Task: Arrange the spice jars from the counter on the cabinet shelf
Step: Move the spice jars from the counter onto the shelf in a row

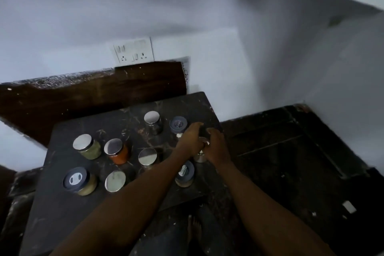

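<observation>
Steel-lidded jar [201,155], just right of the black-lidded jar [178,124], sits between both hands, left hand [192,141] and right hand [216,147] fingers curled round it; lifting straight up should spare its neighbours on the tabletop [62,214].

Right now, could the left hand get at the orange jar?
Probably yes, once freed: the left hand grips the silver jar together with the right hand. The orange jar stands uncovered beside that forearm.

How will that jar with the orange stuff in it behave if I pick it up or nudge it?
The orange jar looks like clear glass, so probably rigid, breakable if dropped. It stands upright, squat, under a wide flat silver lid, so a nudge should slide it on the dark counter rather than tip it. Smooth walls may feel slippery.
</observation>
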A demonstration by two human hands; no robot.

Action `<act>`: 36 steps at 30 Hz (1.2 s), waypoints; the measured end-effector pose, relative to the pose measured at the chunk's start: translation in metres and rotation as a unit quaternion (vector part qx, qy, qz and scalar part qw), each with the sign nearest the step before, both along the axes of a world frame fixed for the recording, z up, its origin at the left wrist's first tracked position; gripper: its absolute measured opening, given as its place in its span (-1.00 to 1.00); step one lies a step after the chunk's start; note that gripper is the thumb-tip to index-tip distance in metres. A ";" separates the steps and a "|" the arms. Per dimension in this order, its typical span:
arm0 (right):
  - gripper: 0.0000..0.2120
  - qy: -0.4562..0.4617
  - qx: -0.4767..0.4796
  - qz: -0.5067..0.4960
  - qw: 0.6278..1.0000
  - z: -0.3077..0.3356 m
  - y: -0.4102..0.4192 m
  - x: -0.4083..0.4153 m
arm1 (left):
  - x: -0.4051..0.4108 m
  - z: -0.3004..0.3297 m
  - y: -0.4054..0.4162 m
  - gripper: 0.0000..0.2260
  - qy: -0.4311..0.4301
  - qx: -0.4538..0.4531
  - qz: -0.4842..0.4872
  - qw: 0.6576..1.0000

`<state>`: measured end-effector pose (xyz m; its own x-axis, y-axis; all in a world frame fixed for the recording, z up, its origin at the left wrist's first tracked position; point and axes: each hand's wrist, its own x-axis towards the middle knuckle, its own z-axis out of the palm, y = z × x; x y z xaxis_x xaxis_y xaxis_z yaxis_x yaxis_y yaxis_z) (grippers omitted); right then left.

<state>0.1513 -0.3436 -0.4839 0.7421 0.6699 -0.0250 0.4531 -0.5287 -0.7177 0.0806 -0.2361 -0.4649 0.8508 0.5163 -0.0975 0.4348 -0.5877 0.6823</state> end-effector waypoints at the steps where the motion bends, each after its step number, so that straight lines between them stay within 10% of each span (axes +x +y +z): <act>1: -0.46 0.011 -0.029 0.009 0.999 -0.011 0.006 0.007 | 0.007 -0.009 0.004 -0.37 0.017 -0.005 -0.006 1.000; 12: -0.39 -0.140 -0.229 0.186 0.945 -0.090 0.051 0.045 | 0.047 -0.081 0.045 -0.38 0.153 -0.074 -0.048 0.984; 15: -0.31 -0.034 -0.169 0.126 0.977 -0.075 0.063 0.056 | 0.054 -0.079 0.060 -0.35 0.145 -0.096 -0.053 0.983; 25: -0.27 0.013 -0.043 0.086 0.995 0.061 0.120 0.143 | 0.095 0.044 0.137 -0.58 -0.040 -0.173 -0.096 0.979; 36: -0.18 -0.027 0.286 0.080 0.954 0.308 0.178 0.116 | 0.085 0.252 0.215 -0.37 -0.343 -0.101 -0.053 0.933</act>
